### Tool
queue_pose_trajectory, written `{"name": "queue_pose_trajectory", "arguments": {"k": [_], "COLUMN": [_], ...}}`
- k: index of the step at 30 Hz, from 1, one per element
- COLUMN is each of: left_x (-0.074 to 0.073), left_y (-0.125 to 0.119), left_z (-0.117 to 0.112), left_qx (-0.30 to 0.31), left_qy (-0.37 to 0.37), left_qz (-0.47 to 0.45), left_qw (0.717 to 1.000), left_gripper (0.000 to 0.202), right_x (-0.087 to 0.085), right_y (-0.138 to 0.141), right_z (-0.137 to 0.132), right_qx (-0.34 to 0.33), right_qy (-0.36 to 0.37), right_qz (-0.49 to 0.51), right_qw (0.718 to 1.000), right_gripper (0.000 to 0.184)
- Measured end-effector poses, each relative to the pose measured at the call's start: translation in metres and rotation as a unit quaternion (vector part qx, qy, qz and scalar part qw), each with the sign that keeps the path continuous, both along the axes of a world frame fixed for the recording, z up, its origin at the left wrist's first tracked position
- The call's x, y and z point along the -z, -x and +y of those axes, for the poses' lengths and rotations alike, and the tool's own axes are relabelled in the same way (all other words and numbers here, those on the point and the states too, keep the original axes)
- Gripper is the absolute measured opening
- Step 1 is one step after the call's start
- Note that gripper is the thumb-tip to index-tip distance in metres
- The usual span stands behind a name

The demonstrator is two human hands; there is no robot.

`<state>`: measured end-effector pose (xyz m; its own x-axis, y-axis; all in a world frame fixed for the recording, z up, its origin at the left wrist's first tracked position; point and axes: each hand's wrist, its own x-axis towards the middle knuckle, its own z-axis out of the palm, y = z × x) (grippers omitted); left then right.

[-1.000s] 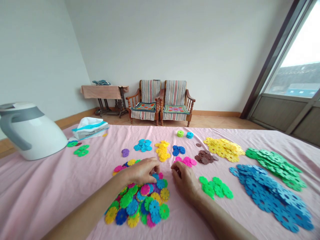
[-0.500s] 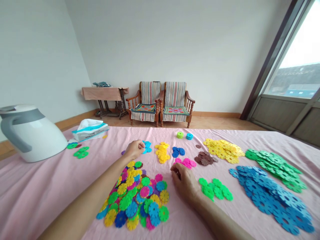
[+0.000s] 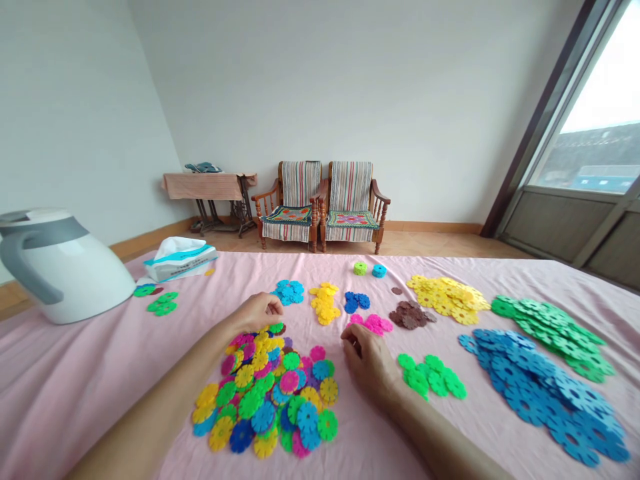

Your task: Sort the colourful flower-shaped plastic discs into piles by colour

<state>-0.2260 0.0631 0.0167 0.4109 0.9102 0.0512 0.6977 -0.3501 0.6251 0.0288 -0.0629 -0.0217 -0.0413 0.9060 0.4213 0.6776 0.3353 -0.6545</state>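
My left hand (image 3: 261, 311) hovers above the far edge of a mixed heap of colourful plastic notched discs (image 3: 265, 393). Its fingers are bent downward and somewhat apart, and I see no disc in them. Just beyond it lies a small pile of light blue discs (image 3: 289, 292). My right hand (image 3: 369, 363) rests on the cloth right of the heap, with fingers curled in towards the thumb. What it holds, if anything, is hidden. Pink discs (image 3: 373, 325) lie just past its knuckles, and green discs (image 3: 433, 377) to its right.
Yellow (image 3: 325, 303), dark blue (image 3: 357, 303) and brown discs (image 3: 411, 315) form small piles. Larger yellow (image 3: 447, 300), green (image 3: 550, 337) and blue flower-shaped pieces (image 3: 545, 397) spread at right. A white kettle (image 3: 85, 273) and tissue pack (image 3: 181, 260) stand left on the pink cloth (image 3: 90, 373).
My left hand has drawn back from the light blue pile towards the mixed heap, uncovering more of that pile. My right hand has stayed in place.
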Motion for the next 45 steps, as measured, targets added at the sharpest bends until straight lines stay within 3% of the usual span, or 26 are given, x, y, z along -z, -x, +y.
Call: {"name": "queue_pose_trajectory", "arguments": {"k": [4, 12, 17, 22, 26, 30, 36, 40, 43, 45], "left_x": [-0.004, -0.01, -0.015, -0.018, -0.021, -0.022, -0.024, -0.018, -0.014, -0.013], "left_y": [0.001, -0.004, -0.014, -0.051, -0.076, -0.084, -0.068, -0.047, -0.035, -0.029], "left_z": [-0.012, -0.019, -0.026, -0.053, -0.077, -0.086, -0.079, -0.083, -0.088, -0.089], "left_qx": [0.016, 0.01, 0.023, 0.075, 0.117, 0.12, 0.073, 0.037, 0.015, 0.011], "left_qy": [-0.016, -0.02, 0.032, 0.12, 0.145, 0.13, 0.029, -0.03, -0.053, -0.059], "left_qz": [0.085, 0.092, -0.022, -0.174, -0.208, -0.218, -0.16, -0.096, -0.068, -0.052], "left_qw": [0.996, 0.996, 0.999, 0.975, 0.96, 0.96, 0.984, 0.994, 0.996, 0.997], "left_gripper": [0.018, 0.01, 0.009, 0.015, 0.014, 0.012, 0.007, 0.008, 0.008, 0.008], "right_x": [0.0, 0.0, 0.0, -0.012, -0.02, -0.022, -0.043, -0.056, -0.06, -0.061], "right_y": [0.0, 0.0, 0.0, 0.004, 0.012, 0.009, -0.039, -0.08, -0.103, -0.111], "right_z": [-0.001, 0.0, 0.001, -0.005, -0.012, -0.009, 0.002, 0.0, -0.007, -0.009], "right_qx": [0.004, 0.001, 0.005, -0.009, -0.065, -0.08, 0.011, -0.064, -0.139, -0.142], "right_qy": [0.002, 0.003, 0.005, 0.003, 0.035, 0.044, 0.014, 0.096, 0.164, 0.181], "right_qz": [-0.004, -0.004, 0.004, 0.069, 0.166, 0.212, 0.024, -0.129, -0.181, -0.194], "right_qw": [1.0, 1.0, 1.0, 0.998, 0.983, 0.973, 1.0, 0.985, 0.96, 0.954], "right_gripper": [0.012, 0.012, 0.011, 0.011, 0.014, 0.012, 0.019, 0.02, 0.018, 0.019]}}
